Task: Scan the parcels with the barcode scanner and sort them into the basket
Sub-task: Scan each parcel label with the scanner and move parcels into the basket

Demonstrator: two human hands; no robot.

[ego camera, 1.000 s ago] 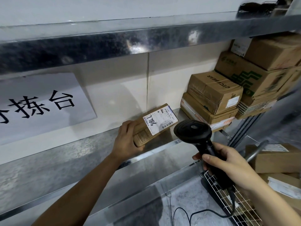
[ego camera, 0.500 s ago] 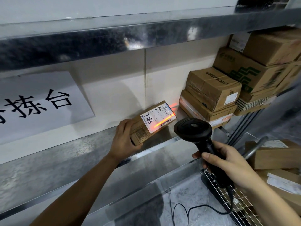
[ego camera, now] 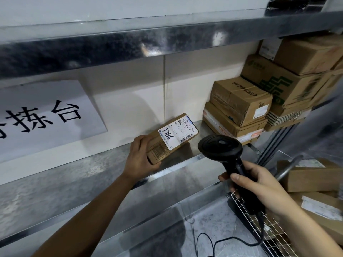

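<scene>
My left hand (ego camera: 138, 157) grips the near end of a small brown parcel (ego camera: 173, 138), tilted with its white label facing me above the metal shelf (ego camera: 74, 175). My right hand (ego camera: 259, 184) holds the handle of a black barcode scanner (ego camera: 220, 148), whose head sits just right of the parcel and points toward the label. No scan light shows on the label. At the lower right a wire basket (ego camera: 259, 225) holds several brown parcels (ego camera: 313, 175); its far side is hidden by my right arm.
Stacked cardboard boxes (ego camera: 241, 102) fill the shelf's right end up to the upper shelf (ego camera: 148, 41). A white sign with black characters (ego camera: 40, 117) leans on the wall at left. The scanner's black cable (ego camera: 222, 242) loops over the lower metal surface.
Half a second ago a red scan line lay across the parcel's label; it is now off. Parcel, scanner and both hands have hardly moved.
</scene>
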